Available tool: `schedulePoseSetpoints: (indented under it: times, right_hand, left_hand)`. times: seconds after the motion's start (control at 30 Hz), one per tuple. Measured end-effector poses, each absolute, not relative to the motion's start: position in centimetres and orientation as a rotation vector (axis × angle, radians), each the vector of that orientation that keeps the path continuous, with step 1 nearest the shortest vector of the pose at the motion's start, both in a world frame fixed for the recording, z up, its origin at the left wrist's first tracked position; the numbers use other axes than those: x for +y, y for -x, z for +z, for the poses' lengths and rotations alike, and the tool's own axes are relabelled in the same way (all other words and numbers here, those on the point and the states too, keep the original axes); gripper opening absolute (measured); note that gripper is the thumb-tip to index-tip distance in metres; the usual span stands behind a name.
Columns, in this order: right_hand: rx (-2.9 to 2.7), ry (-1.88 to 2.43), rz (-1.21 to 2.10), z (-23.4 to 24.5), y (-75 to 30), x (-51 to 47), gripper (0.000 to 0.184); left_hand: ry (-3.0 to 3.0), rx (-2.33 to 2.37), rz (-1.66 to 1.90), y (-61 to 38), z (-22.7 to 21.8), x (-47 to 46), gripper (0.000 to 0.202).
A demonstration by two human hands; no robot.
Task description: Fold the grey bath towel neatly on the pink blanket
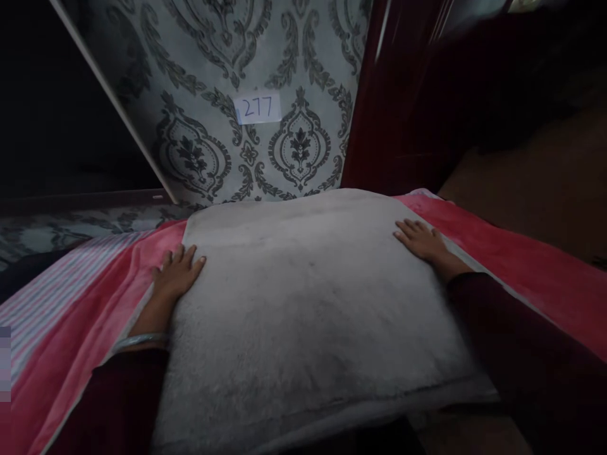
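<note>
A light grey, soft-looking cloth (pixel 303 284) lies spread out in front of me, its near edge hanging over a dark gap. My left hand (pixel 176 273) rests at its left side, fingers spread and palm down, with a pale bracelet (pixel 140 340) on the wrist. On the right side, my right hand (pixel 419 239) lies flat with fingers stretched out on the same cloth. Neither hand holds anything. Beneath the cloth a pink-red blanket (pixel 516 262) shows on both sides.
A striped sheet (pixel 61 278) shows at the left. Behind stands a wall with patterned wallpaper (pixel 298 145), bearing a paper label (pixel 258 107) that reads 277. A dark screen-like panel (pixel 71 114) is at left, a dark red glossy furniture panel (pixel 393 101) at right.
</note>
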State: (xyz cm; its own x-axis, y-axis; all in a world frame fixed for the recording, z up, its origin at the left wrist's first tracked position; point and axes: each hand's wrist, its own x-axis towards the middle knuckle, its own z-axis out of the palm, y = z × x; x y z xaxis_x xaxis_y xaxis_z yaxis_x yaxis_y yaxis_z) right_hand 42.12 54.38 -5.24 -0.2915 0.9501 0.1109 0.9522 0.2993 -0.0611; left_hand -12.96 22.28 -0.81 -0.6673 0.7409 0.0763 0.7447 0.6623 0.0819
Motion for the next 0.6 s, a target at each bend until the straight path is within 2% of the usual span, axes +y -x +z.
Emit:
schedulePoseSetpoints:
  times: [0.23, 0.3, 0.37, 0.47, 0.6]
  right_hand:
    - [-2.337, 2.027, 0.099, -1.8, -42.7, 52.1, 0.066]
    - [-2.424, 1.892, -0.006, -1.6, -41.9, 49.7, 0.066]
    - [-2.617, 1.570, -0.077, -2.3, -41.6, 47.0, 0.065]
    - [-2.750, 1.340, -0.053, -4.1, -43.2, 44.0, 0.064]
    - [-2.608, 1.637, 0.005, -4.8, -47.8, 43.1, 0.064]
  left_hand:
    - [1.300, -2.878, -0.193, 11.8, 0.4, 22.3, 0.077]
    - [1.273, -2.897, -0.173, 11.4, 0.6, 22.4, 0.079]
    - [1.251, -2.850, -0.148, 10.9, 0.6, 22.4, 0.085]
    - [1.242, -2.618, -0.144, 10.2, 0.5, 22.0, 0.091]
    - [1.382, -2.437, -0.249, 12.0, -0.2, 21.1, 0.077]
